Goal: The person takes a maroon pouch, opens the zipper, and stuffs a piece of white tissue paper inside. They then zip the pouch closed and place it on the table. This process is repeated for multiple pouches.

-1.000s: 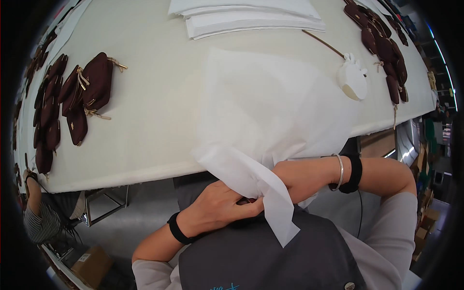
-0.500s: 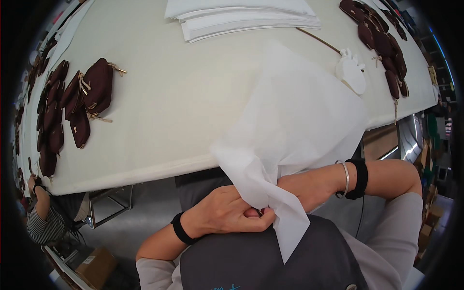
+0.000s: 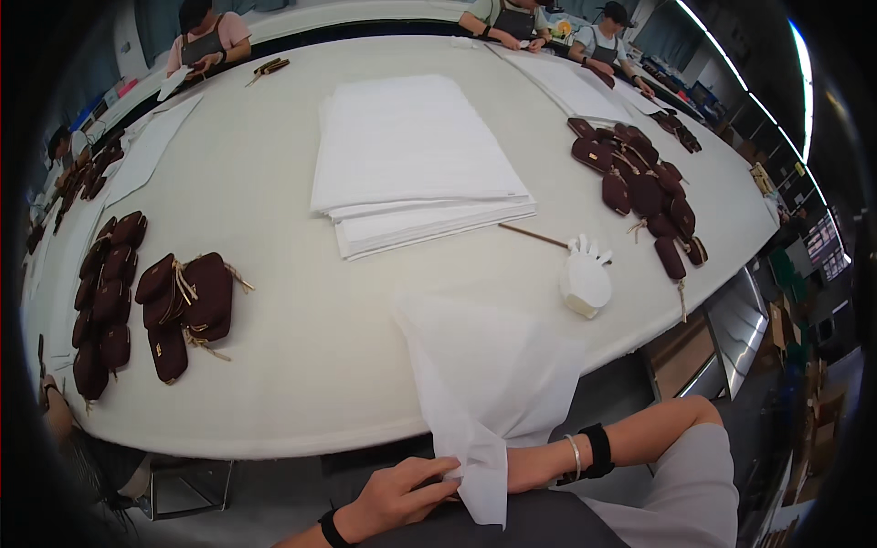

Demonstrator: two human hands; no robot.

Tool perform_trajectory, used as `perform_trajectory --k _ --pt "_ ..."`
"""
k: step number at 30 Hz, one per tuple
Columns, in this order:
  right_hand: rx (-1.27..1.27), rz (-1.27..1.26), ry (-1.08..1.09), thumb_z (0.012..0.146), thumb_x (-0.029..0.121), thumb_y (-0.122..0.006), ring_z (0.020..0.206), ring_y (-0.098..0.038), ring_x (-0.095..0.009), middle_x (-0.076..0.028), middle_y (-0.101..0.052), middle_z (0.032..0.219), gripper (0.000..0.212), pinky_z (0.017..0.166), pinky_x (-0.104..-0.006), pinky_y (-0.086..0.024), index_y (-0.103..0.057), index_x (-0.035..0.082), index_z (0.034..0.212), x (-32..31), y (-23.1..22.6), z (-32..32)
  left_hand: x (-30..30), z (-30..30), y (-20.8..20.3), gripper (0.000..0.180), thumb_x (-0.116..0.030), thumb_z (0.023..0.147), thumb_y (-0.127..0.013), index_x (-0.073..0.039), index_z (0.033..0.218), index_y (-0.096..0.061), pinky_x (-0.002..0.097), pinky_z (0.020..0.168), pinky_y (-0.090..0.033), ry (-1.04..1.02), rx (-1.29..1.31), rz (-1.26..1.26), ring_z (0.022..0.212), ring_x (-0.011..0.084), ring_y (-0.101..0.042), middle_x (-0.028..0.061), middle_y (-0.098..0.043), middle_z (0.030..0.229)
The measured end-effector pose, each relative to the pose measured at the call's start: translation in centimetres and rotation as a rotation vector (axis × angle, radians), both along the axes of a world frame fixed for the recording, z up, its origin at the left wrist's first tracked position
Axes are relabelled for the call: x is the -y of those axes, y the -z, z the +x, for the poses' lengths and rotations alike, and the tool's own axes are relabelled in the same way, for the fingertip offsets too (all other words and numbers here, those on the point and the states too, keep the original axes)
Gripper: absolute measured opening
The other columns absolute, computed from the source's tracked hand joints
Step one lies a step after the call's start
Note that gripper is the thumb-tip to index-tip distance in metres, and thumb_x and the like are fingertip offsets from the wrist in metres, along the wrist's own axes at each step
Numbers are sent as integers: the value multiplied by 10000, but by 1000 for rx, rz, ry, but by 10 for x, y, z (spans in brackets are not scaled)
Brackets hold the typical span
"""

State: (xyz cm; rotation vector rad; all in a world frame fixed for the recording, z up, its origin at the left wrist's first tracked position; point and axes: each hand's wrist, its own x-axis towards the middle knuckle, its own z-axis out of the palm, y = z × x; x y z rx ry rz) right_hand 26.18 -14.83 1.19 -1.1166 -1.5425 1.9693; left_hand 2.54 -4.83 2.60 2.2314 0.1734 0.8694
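Note:
A thin sheet of white tissue paper (image 3: 493, 365) hangs over the near table edge and comes down crumpled between my hands. My left hand (image 3: 402, 498) has its fingertips closed on the paper's left fold. Behind the lower flap lies my right hand (image 3: 525, 468); the paper covers its fingers, so their hold cannot be seen. A bracelet and a black band are on the right wrist, a black band on the left. Past the sheet, on the table (image 3: 301, 365), sits a stack of white paper (image 3: 411, 146).
Dark maroon zip pouches lie in a left group (image 3: 206, 297), a left row (image 3: 111, 297) and a right heap (image 3: 644, 192). A white hand-shaped object (image 3: 585, 281) touches a thin brown stick (image 3: 533, 235). Several people work around the table's far side.
The view has tilted up, showing the far table and people. My hands and the sheet sit lower in the picture. A small dark-edged piece seen at my left fingers before no longer shows.

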Motion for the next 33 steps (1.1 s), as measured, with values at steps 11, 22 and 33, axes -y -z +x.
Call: perform_trajectory --k 11,22,33 --pt "71 -126 163 1050 411 -562 1200 -599 -217 -163 -663 1293 548 1027 -337 -453 -573 -30 1375 9 -52 3 13 -15 10 318 -141 808 -846 -41 1074 -702 337 673 -555 -44 -236 -389 790 250 -712 109 -706 921" --pt "130 52 -195 1055 424 -538 1137 -608 -307 -203 -635 1271 580 954 -384 -483 -530 -32 1413 -1 -61 15 11 -11 5 241 -106 882 -778 5 1076 -687 343 812 -562 58 -85 -435 1019 245 -647 131 -550 1240" --pt "57 88 -224 1016 566 -530 894 -613 -323 -177 -636 921 650 796 -396 -496 -635 -70 1092 0 -58 15 3 10 3 141 -111 897 -744 -30 941 -638 374 931 -526 316 -66 -781 1179 324 -641 172 -588 1406"
